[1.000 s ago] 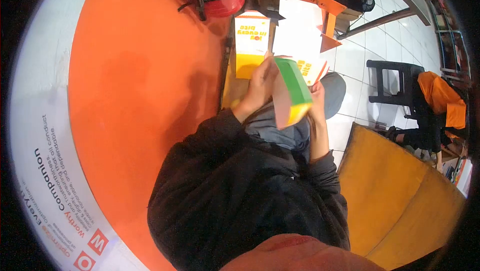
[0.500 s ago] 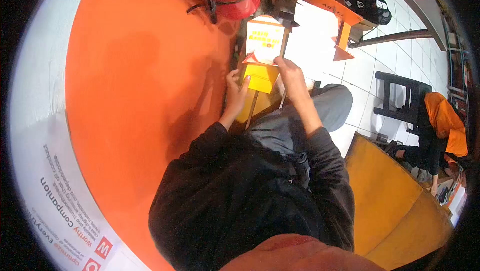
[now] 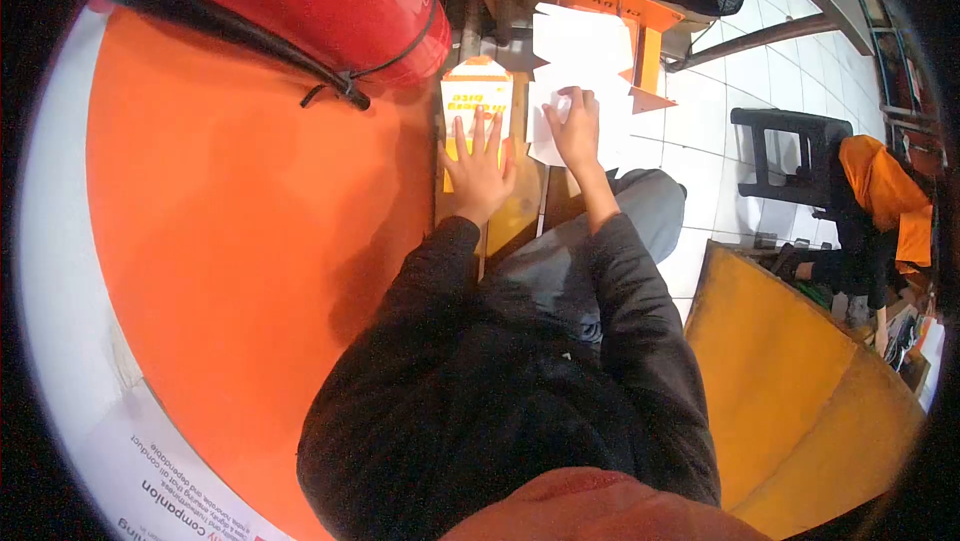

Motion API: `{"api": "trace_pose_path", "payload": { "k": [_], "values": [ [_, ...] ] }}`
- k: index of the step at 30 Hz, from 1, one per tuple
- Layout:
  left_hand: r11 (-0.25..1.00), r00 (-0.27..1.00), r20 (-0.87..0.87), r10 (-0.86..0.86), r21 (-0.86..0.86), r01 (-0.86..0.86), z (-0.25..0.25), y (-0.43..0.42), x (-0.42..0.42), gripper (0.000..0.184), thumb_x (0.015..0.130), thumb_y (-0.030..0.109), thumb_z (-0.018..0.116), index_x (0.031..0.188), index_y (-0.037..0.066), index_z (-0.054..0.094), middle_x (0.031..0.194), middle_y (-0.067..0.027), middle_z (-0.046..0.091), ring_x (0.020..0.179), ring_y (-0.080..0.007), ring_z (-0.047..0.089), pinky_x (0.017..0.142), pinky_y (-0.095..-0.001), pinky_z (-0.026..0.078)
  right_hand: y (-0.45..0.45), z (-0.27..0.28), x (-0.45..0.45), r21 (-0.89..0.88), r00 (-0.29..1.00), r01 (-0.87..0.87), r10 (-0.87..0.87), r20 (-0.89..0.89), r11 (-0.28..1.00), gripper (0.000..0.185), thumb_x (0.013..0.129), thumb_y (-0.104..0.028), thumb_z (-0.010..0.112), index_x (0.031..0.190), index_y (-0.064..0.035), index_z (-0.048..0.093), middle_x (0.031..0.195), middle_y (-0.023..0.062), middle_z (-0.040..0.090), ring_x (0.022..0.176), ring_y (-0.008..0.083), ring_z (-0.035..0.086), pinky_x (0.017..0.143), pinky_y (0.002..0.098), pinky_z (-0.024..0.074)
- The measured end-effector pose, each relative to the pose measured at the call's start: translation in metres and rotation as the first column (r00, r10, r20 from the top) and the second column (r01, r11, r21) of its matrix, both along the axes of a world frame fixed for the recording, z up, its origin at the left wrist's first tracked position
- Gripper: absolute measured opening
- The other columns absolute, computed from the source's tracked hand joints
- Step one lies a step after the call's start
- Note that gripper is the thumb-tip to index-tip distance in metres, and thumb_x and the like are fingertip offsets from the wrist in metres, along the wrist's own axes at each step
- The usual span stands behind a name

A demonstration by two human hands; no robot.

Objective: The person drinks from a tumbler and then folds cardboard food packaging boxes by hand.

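Observation:
Printed text marks the flat white-and-yellow carton (image 3: 478, 81) lying on the wooden bench (image 3: 515, 216). My left hand (image 3: 480, 171) presses on its lower part, palm down with fingers spread, and covers some of the print. To the right lie white die-cut card sheets (image 3: 580, 41) with notched edges. My right hand (image 3: 575, 131) is on the lower part of the white card, thumb and fingers bent together in a pinch at its surface. How much card is between the fingertips is hard to see.
A red fire extinguisher (image 3: 380, 1) with a black hose is at upper left beside an orange panel (image 3: 250, 191). Orange printed card (image 3: 650, 16) lies behind the white sheets. A black stool (image 3: 790, 156) and another person in an orange garment (image 3: 875, 176) are at right.
My left hand has gone from gripping the carton's edge to lying flat on it. My right hand has left the carton for the white card. The view has shifted, showing more of the extinguisher.

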State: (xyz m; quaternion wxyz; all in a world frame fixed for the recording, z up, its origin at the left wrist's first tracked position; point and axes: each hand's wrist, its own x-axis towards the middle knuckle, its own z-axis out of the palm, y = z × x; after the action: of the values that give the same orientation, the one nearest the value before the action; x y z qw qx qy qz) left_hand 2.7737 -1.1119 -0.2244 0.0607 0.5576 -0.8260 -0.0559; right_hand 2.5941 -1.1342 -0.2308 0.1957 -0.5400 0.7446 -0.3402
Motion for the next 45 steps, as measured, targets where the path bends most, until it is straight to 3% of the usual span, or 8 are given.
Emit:
{"api": "trace_pose_path", "payload": {
  "k": [10, 17, 20, 26, 34, 36, 39, 45],
  "values": [
    [1.0, 0.933, -0.359, 0.014, -0.012, -0.019, 0.015, 0.007, -0.007, 0.062, 0.089, 0.032, 0.052, 0.145, 0.011, 0.037, 0.154, -0.0126, 0.026, 0.14, -0.0396, 0.022, 0.106, -0.0655, 0.013, 0.005, -0.024, 0.015, 0.184, 0.998, 0.019, -0.009, -0.059, 0.983, 0.076, 0.083, -0.022, 0.069, 0.14, 0.0083, 0.029, 0.151, 0.0338, 0.011, 0.139, 0.0512, 0.015, 0.108, 0.062, 0.0261],
    [0.971, 0.659, -0.751, 0.036, 0.182, 0.154, 0.05, 0.019, -0.065, 0.044, 0.101, 0.027, 0.037, 0.135, 0.001, 0.045, 0.141, -0.0203, 0.042, 0.134, -0.0327, 0.037, 0.111, -0.0421, 0.027, 0.017, -0.045, -0.019, 0.016, 0.99, -0.125, 0.123, 0.068, 0.992, 0.038, 0.09, -0.012, 0.054, 0.118, 0.0132, 0.052, 0.124, 0.036, 0.049, 0.119, 0.0459, 0.049, 0.101, 0.0463, 0.0404],
    [0.704, -0.007, -0.728, 0.686, 0.66, 0.261, -0.082, -0.007, -0.086, 0.06, 0.102, 0.046, 0.031, 0.14, 0.0, 0.039, 0.143, -0.0193, 0.041, 0.137, -0.0291, 0.035, 0.113, -0.0425, 0.025, 0.023, -0.001, -0.02, 0.032, 0.976, -0.017, 0.009, 0.219, 0.999, 0.03, 0.091, -0.01, 0.051, 0.112, 0.0105, 0.057, 0.103, 0.032, 0.061, 0.1, 0.0418, 0.062, 0.086, 0.0442, 0.0485],
    [0.667, 0.358, -0.695, 0.623, 0.712, 0.222, -0.043, -0.026, -0.084, 0.068, 0.101, 0.051, 0.028, 0.143, -0.002, 0.032, 0.14, -0.0222, 0.044, 0.13, -0.0276, 0.043, 0.109, -0.0373, 0.031, 0.057, 0.074, -0.035, 0.123, 0.958, 0.099, -0.128, 0.257, 0.987, 0.025, 0.092, -0.013, 0.054, 0.109, 0.0032, 0.062, 0.089, 0.0253, 0.066, 0.088, 0.038, 0.067, 0.073, 0.0412, 0.0511],
    [0.66, 0.318, -0.82, 0.476, 0.572, 0.487, 0.095, 0.01, -0.1, 0.041, 0.103, 0.027, 0.038, 0.132, -0.002, 0.039, 0.119, -0.0135, 0.051, 0.112, -0.0198, 0.049, 0.097, -0.033, 0.039, 0.108, 0.138, -0.03, -0.093, 0.776, -0.005, 0.063, 0.628, 0.996, 0.032, 0.097, -0.019, 0.054, 0.12, 0.0027, 0.057, 0.115, 0.02, 0.065, 0.111, 0.0246, 0.061, 0.096, 0.0332, 0.0446],
    [0.741, 0.449, -0.885, 0.122, 0.382, 0.553, 0.116, 0.014, -0.099, 0.05, 0.097, 0.011, 0.039, 0.144, -0.001, 0.027, 0.144, -0.0204, 0.035, 0.131, -0.0289, 0.039, 0.107, -0.0358, 0.033, 0.114, 0.163, -0.03, -0.13, 0.529, 0.177, 0.017, 0.849, 0.976, 0.036, 0.097, -0.021, 0.054, 0.122, 0.0044, 0.055, 0.114, 0.0186, 0.065, 0.109, 0.0218, 0.061, 0.095, 0.0326, 0.0451],
    [0.837, 0.627, -0.686, -0.369, 0.047, 0.545, 0.147, 0.041, -0.102, 0.072, 0.085, -0.005, 0.041, 0.152, 0.005, 0.017, 0.157, -0.0184, 0.015, 0.144, -0.0374, 0.018, 0.116, -0.0417, 0.021, 0.132, 0.19, -0.028, -0.118, 0.707, 0.196, -0.056, 0.705, 0.973, 0.035, 0.098, -0.021, 0.054, 0.122, 0.0047, 0.055, 0.113, 0.0154, 0.065, 0.102, 0.0194, 0.064, 0.089, 0.0288, 0.0487],
    [0.657, 0.434, -0.849, -0.302, 0.145, 0.74, 0.196, 0.066, -0.079, 0.063, 0.09, 0.004, 0.043, 0.151, 0.006, 0.023, 0.157, -0.0172, 0.019, 0.146, -0.0337, 0.015, 0.117, -0.0403, 0.016, 0.171, 0.206, -0.037, -0.216, 0.539, 0.329, 0.005, 0.842, 0.919, 0.029, 0.097, -0.012, 0.056, 0.113, 0.0115, 0.058, 0.1, 0.015, 0.068, 0.093, 0.0238, 0.068, 0.086, 0.033, 0.0554]
  ]
}}
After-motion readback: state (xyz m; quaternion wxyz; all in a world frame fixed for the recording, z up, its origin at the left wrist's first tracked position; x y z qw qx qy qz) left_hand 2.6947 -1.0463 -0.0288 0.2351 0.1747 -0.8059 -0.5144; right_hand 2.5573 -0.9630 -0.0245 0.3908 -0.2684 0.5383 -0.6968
